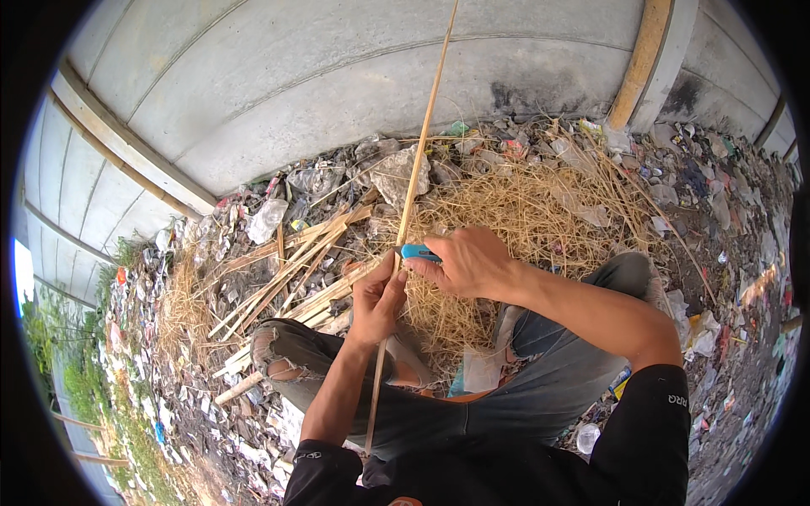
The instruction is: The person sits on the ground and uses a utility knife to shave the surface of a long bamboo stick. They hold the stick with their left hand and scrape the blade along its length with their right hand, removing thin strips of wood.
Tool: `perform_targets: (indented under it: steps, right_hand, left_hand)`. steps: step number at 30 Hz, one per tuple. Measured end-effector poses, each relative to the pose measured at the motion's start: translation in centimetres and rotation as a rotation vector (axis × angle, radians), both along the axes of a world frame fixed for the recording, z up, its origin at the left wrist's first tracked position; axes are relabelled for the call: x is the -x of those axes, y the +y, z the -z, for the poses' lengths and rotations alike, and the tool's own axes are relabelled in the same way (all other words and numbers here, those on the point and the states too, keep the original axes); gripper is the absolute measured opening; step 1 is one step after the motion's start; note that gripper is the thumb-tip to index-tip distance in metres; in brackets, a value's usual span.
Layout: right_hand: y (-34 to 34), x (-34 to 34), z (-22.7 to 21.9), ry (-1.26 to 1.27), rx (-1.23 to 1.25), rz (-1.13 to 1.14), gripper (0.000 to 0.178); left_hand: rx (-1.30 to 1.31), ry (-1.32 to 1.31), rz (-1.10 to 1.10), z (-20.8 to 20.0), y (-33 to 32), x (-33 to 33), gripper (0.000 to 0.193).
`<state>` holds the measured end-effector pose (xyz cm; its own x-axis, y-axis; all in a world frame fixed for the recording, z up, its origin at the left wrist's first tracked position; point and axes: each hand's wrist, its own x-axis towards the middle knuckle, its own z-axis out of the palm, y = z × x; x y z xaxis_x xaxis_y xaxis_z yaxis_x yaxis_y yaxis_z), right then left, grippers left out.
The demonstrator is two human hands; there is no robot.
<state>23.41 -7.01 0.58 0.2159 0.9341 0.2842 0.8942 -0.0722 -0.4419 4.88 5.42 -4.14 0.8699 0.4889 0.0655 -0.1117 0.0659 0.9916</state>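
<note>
A long, thin bamboo strip (pixel 423 126) runs from my lap up past the wall in front of me. My left hand (pixel 377 304) is closed round it at about knee height. In my right hand (pixel 472 263) is a utility knife with a blue handle (pixel 419 252), gripped in the fist. Its tip lies against the strip just above my left fingers. Below the hands, pale shavings (pixel 506 215) are heaped on the ground between and beyond my legs. Several split bamboo strips (pixel 291 268) lie in a loose pile to the left.
A grey concrete panel wall (pixel 337 93) stands ahead, with a bamboo pole (pixel 641 63) upright against it. A pale rock (pixel 400 175) sits near its foot. Plastic litter (pixel 267 221) covers the ground around. Green plants (pixel 84 379) grow at far left.
</note>
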Motion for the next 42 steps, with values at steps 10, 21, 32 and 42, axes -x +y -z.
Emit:
perform_targets:
  steps: [10, 21, 32, 42]
  right_hand:
    - [-0.9, -2.0, -1.2, 0.003, -0.052, -0.028, 0.064]
    - [0.9, -4.8, 0.3, -0.015, -0.003, 0.178, 0.065]
    - [-3.4, -25.6, -1.9, 0.341, -0.328, 0.888, 0.080]
    - [-5.4, -27.8, -3.3, 1.182, -0.840, 0.785, 0.059]
  left_hand:
    - [-0.134, 0.048, 0.009, 0.2, -1.0, 0.3, 0.048]
    - [-0.149, 0.089, -0.008, 0.3, -0.1, 0.9, 0.046]
    - [-0.228, 0.088, 0.306, 1.6, -1.4, 2.0, 0.040]
    - [-0.031, 0.091, 0.360, 0.2, -2.5, 1.7, 0.045]
